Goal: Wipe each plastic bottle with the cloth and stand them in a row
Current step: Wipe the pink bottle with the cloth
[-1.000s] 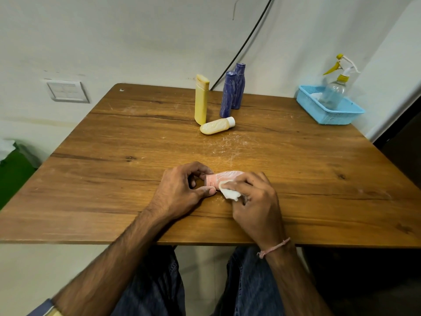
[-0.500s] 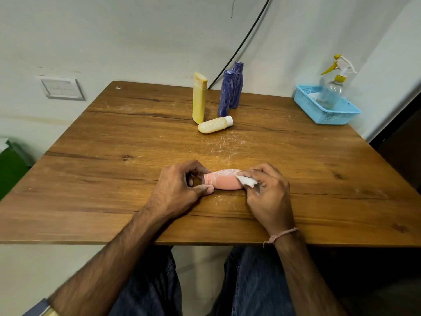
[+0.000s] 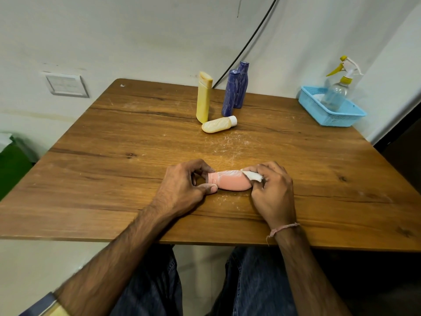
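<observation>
Gripping one pink bottle (image 3: 232,183): left hand (image 3: 180,190); right hand (image 3: 273,197) pinches one cloth (image 3: 251,176); two yellow bottles (image 3: 203,99), two blue bottles (image 3: 230,94) behind.

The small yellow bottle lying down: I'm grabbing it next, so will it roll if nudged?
Likely yes: the small yellow bottle lies on its rounded side on the table. Probably light, being small plastic. It might bump the tall yellow bottle beside it.

We see a salmon-pink bottle (image 3: 232,183) with whitish streaks, a white cloth (image 3: 252,176), a mustard-yellow bottle (image 3: 203,99), indigo bottles (image 3: 230,94) with pale scribbles, a cream-yellow bottle (image 3: 216,125) capped white, a sky-blue lattice basket (image 3: 330,118), and a brown wood-grain table (image 3: 114,167).
</observation>
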`<state>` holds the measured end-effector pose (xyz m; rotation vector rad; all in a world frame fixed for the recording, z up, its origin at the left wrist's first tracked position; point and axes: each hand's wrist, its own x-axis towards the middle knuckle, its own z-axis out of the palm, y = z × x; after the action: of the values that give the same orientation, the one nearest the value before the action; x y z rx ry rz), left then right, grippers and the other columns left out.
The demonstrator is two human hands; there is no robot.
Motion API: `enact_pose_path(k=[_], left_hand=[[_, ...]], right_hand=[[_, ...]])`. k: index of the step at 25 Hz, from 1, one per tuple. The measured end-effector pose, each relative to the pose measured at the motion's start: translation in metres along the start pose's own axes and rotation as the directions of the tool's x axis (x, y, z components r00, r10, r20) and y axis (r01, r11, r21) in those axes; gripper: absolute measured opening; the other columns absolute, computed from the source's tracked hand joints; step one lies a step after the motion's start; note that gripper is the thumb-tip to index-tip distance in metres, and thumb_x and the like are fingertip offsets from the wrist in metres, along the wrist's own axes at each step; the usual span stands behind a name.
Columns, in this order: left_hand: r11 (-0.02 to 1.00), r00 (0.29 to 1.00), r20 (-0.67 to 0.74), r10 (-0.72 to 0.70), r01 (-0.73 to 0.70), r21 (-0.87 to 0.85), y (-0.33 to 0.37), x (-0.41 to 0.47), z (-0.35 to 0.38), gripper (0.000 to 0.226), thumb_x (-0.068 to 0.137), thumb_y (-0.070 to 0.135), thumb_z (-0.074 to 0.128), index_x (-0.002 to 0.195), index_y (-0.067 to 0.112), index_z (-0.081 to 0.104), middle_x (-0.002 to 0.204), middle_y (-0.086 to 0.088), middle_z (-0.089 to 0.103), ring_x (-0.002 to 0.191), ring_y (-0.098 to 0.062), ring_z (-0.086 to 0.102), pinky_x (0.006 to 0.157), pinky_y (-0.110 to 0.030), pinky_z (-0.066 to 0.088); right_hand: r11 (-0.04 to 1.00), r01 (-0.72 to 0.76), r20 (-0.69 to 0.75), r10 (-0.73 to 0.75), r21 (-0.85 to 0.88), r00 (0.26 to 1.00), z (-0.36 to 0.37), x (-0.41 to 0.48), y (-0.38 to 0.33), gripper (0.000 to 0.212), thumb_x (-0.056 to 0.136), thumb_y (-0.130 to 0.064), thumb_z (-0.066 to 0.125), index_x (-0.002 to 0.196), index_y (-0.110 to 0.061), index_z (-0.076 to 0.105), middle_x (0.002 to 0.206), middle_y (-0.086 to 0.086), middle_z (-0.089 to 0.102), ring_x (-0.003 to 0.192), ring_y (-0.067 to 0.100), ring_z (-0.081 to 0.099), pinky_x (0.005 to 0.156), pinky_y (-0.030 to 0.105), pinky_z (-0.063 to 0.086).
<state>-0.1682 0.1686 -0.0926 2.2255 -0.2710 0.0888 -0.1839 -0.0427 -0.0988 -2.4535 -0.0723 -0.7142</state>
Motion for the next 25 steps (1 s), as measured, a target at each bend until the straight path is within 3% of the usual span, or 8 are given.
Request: enact_pose_path(k=[3, 6, 9, 13, 17, 21, 25], left_hand=[[1.000, 1.000, -0.001, 0.002, -0.002, -0.005, -0.0001, -0.0005, 0.0006, 0.037, 0.076, 0.030, 0.086, 0.111, 0.031, 0.073, 0.092, 0.021, 0.066, 0.074, 0.005, 0.055, 0.059, -0.008, 0.034], [1.000, 1.000, 0.001, 0.012, -0.012, -0.016, -0.0006, -0.0006, 0.0003, 0.036, 0.076, 0.029, 0.087, 0.110, 0.030, 0.074, 0.091, 0.019, 0.067, 0.072, 0.016, 0.053, 0.059, -0.003, 0.036], [0.999, 1.000, 0.000, 0.029, -0.029, -0.021, -0.0006, -0.0004, 0.0006, 0.037, 0.075, 0.027, 0.087, 0.109, 0.029, 0.075, 0.090, 0.018, 0.068, 0.073, 0.020, 0.053, 0.061, -0.002, 0.038], [1.000, 1.000, 0.002, 0.030, -0.030, -0.005, -0.0004, -0.0003, 0.0000, 0.037, 0.075, 0.029, 0.087, 0.110, 0.029, 0.074, 0.092, 0.018, 0.068, 0.073, 0.016, 0.054, 0.060, -0.003, 0.037], [0.999, 0.999, -0.005, 0.040, -0.040, -0.002, -0.0031, 0.0006, 0.0013, 0.037, 0.074, 0.030, 0.087, 0.109, 0.030, 0.074, 0.090, 0.019, 0.068, 0.074, 0.019, 0.054, 0.060, -0.002, 0.037], [0.998, 0.998, -0.016, 0.065, -0.065, 0.012, -0.0029, -0.0008, 0.0007, 0.036, 0.073, 0.032, 0.088, 0.107, 0.029, 0.074, 0.090, 0.018, 0.069, 0.075, 0.020, 0.054, 0.061, 0.000, 0.037], [0.995, 0.995, -0.015, 0.095, -0.095, 0.021, -0.0050, -0.0014, 0.0012, 0.036, 0.072, 0.033, 0.088, 0.105, 0.030, 0.074, 0.094, 0.016, 0.072, 0.076, 0.018, 0.056, 0.064, 0.000, 0.038]], right_hand=[[0.997, 0.075, 0.022, -0.075, 0.037, 0.997, 0.0005, -0.0017, -0.0006, 0.029, 0.080, 0.007, 0.066, 0.095, -0.015, 0.078, 0.096, -0.001, 0.063, 0.097, 0.020, 0.058, 0.078, 0.033, 0.051], [1.000, 0.029, -0.021, -0.029, 0.005, 0.999, 0.0002, 0.0002, 0.0008, 0.027, 0.079, 0.004, 0.066, 0.094, -0.016, 0.077, 0.097, -0.001, 0.065, 0.096, 0.020, 0.058, 0.078, 0.041, 0.053], [0.997, 0.071, 0.019, -0.071, 0.011, 0.997, 0.0014, -0.0004, -0.0047, 0.027, 0.079, 0.005, 0.067, 0.095, -0.015, 0.078, 0.096, -0.002, 0.064, 0.096, 0.019, 0.056, 0.078, 0.036, 0.051], [0.999, 0.050, -0.042, -0.050, -0.009, 0.998, 0.0013, 0.0006, -0.0027, 0.025, 0.077, 0.003, 0.069, 0.091, -0.016, 0.077, 0.093, -0.001, 0.066, 0.094, 0.020, 0.057, 0.076, 0.040, 0.052], [0.988, 0.153, 0.029, -0.153, -0.014, 0.988, 0.0021, -0.0047, -0.0069, 0.030, 0.076, 0.007, 0.068, 0.094, -0.014, 0.078, 0.094, -0.001, 0.065, 0.094, 0.016, 0.054, 0.076, 0.030, 0.050], [0.996, 0.077, -0.054, -0.079, -0.039, 0.995, 0.0034, -0.0009, -0.0040, 0.032, 0.076, 0.009, 0.065, 0.093, -0.015, 0.078, 0.093, 0.000, 0.066, 0.093, 0.020, 0.056, 0.074, 0.040, 0.052], [0.986, 0.168, -0.014, -0.168, -0.020, 0.986, 0.0027, -0.0058, -0.0047, 0.041, 0.073, 0.014, 0.061, 0.094, -0.015, 0.079, 0.092, -0.001, 0.065, 0.093, 0.017, 0.055, 0.077, 0.032, 0.050]])
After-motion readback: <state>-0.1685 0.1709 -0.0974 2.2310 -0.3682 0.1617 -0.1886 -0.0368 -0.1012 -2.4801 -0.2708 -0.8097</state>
